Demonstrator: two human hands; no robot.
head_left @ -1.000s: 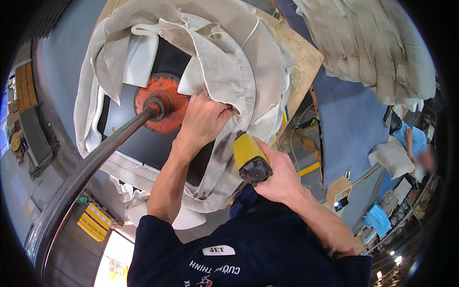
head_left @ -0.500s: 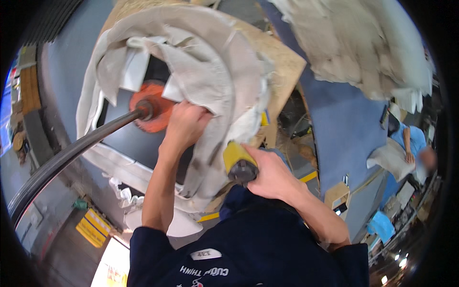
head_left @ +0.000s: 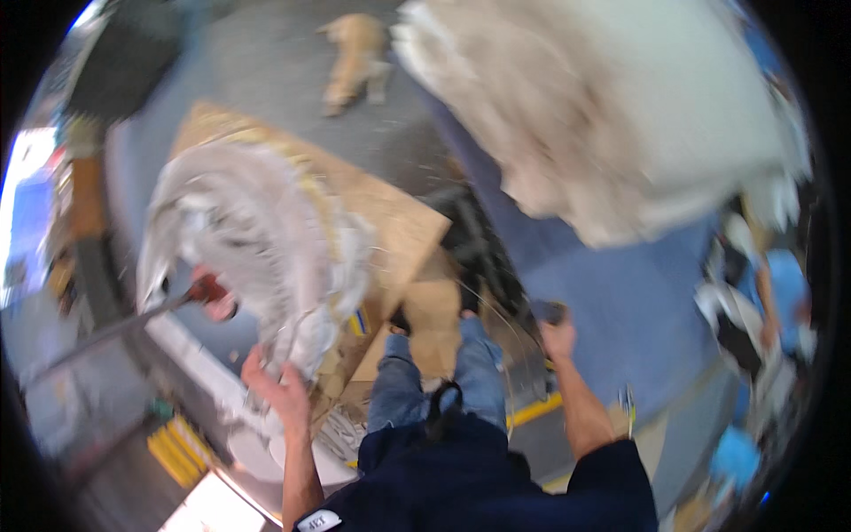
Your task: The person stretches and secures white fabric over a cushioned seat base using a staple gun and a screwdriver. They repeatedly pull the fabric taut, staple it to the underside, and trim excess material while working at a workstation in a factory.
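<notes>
My left hand [head_left: 282, 390] is at the near edge of a rounded upholstered piece [head_left: 301, 239] in pale grey fabric, its fingers spread and touching or just beside the cloth. Set inside the piece is a red-orange disc [head_left: 220, 303] with a dark rod [head_left: 115, 337] running to it from the left. Off to the right, over the blue surface, my right hand [head_left: 558, 339] is closed around a staple gun [head_left: 550, 312]. Only the gun's dark end shows, and it is blurred; the rest is hidden by the hand.
A wooden board [head_left: 408, 230] lies under the upholstered piece. Pale fabric is heaped [head_left: 585, 115] on the blue table [head_left: 612, 310] at the right. A co-worker in blue [head_left: 784, 284] is at the far right. On the floor beyond lies a tan dog-like animal [head_left: 355, 58].
My right hand has swung away rightward with the staple gun. My left hand has moved from the piece's middle to its near edge and loosened. The view has shifted right.
</notes>
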